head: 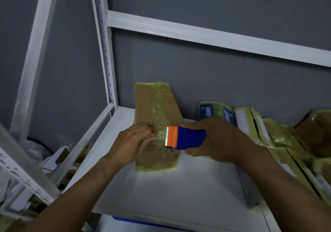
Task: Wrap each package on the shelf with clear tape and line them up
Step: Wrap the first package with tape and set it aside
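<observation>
Lying flat on the white shelf [179,187] is a brown cardboard package [152,106], with its far end up against the gray wall [215,70]. Shiny clear tape [158,113] runs down the middle of it, and its ends look yellow-green under more tape. The left hand [136,140] rests on top of the package near its front end, with its fingers lying mostly straight and pressing down on the tape. The right hand [216,138] is curled round a blue tape dispenser [189,137] and holds it. The orange toothed end of the dispenser touches the package just beside the left fingertips. To the right, a row of taped packages [268,133] leans against the wall, side by side. One of them, a blue package [206,112], stands just behind the right hand. The row looks blurry at the far right. White metal posts [105,52] and a white bar [215,38] make up the frame. Down low on the left, past the shelf edge, sit some small boxes [59,158].
</observation>
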The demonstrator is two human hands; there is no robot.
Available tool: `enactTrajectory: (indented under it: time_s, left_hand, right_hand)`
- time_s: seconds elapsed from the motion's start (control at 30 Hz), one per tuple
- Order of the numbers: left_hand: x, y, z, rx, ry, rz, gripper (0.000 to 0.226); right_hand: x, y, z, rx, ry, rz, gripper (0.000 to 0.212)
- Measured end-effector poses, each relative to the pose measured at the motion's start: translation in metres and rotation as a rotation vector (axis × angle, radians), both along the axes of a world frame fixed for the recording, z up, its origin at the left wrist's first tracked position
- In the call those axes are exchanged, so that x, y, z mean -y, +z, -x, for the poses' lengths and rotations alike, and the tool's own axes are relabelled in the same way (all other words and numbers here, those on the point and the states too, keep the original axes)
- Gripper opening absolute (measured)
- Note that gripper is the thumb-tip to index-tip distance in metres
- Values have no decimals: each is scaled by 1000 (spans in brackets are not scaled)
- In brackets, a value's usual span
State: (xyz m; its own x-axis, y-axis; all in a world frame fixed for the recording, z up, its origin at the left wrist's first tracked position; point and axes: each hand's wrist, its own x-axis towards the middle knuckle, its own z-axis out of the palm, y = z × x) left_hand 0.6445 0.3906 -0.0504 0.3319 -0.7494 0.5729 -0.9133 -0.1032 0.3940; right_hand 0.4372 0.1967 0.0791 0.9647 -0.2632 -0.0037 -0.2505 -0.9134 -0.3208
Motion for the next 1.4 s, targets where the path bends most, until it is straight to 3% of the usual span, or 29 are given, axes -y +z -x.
enactTrajectory:
  time_s: [0.27,0.47,0.6,0.9,1.03,1.4]
  left_hand:
    - [-10,2,3,133,-76,-46,35]
    - [-20,-4,1,204,-16,-113,57]
    - [-8,3,5,195,-8,-24,35]
    - [7,15,8,182,-59,-12,34]
    - [7,14,4,203,-56,-14,31]
    - [-3,10,-3,203,-105,-87,38]
  right_hand:
    - [5,5,8,-27,3,37,69]
    - [-1,-4,-2,-1,11,29,65]
    - [-1,-5,-2,-25,3,48,68]
    - [-3,-9,3,-19,-8,-22,66]
    - [-5,-10,6,1,7,-24,56]
    - [4,2,22,-17,-41,57,67]
